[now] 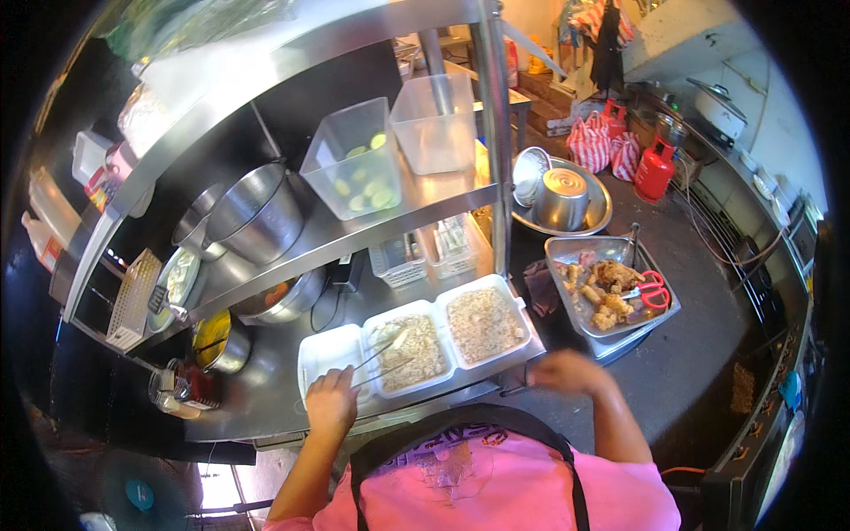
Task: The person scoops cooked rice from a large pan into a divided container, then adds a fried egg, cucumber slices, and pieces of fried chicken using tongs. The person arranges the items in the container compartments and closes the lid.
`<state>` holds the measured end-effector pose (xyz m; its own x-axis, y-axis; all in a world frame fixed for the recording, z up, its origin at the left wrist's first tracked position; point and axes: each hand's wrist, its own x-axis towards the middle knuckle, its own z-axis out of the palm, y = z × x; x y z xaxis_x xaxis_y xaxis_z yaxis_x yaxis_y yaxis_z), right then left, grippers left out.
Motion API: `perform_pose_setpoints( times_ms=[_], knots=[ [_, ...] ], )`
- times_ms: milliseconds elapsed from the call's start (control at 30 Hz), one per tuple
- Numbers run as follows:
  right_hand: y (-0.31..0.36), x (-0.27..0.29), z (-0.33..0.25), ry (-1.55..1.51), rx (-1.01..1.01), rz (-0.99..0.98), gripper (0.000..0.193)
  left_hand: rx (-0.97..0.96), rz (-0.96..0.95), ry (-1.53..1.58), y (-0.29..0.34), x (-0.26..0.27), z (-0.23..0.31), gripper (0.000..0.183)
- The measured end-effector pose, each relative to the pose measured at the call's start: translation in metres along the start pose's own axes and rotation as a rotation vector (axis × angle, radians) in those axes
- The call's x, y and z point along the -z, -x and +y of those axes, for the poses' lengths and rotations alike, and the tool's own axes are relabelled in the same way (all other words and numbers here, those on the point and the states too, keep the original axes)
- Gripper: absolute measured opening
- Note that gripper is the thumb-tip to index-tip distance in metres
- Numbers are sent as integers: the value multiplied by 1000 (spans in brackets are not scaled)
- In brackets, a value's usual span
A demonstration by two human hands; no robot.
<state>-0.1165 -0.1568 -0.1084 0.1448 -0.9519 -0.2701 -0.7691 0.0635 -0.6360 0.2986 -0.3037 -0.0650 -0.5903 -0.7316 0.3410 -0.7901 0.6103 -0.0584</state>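
My left hand [332, 400] is closed around metal tongs [374, 356]. Their tips reach over a white foam container [447, 350] filled with brownish rice [418, 361], and a pale piece of food lies near them. A bare foam half [329, 358] adjoins it on the left. To the right, a second foam container [529, 334] holds more rice [482, 326]. My right hand [571, 373] is beside the counter's front edge, fingers curled by a dark looped shape [515, 380]; what they hold, if anything, I cannot make out.
On the right, a metal tray [567, 257] carries fried chicken pieces [613, 276] and red-handled scissors [653, 292]. Behind it, a wide basin [605, 208] holds an upturned pot [561, 202]. A steel shelf [416, 217] with plastic tubs [336, 146] and pots [258, 212] overhangs the counter.
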Motion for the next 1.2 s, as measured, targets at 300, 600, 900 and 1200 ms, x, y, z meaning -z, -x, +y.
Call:
perform_pose_setpoints(
  times_ms=[300, 600, 900, 1200],
  knots=[
    [-68, 278, -91, -439, 383, 1352, 36, 74, -96, 15, 12, 14, 18, 43],
    [-138, 442, -136, -189, 354, 777, 35, 195, -170, -128, 24, 70, 20, 45],
    [-102, 460, -161, -90, 258, 796, 21, 313, -5, 66, 30, 78, 32, 46],
    [1, 429, -215, -22, 377, 1146, 37, 301, 77, 180, 17, 61, 30, 43]
  ],
)
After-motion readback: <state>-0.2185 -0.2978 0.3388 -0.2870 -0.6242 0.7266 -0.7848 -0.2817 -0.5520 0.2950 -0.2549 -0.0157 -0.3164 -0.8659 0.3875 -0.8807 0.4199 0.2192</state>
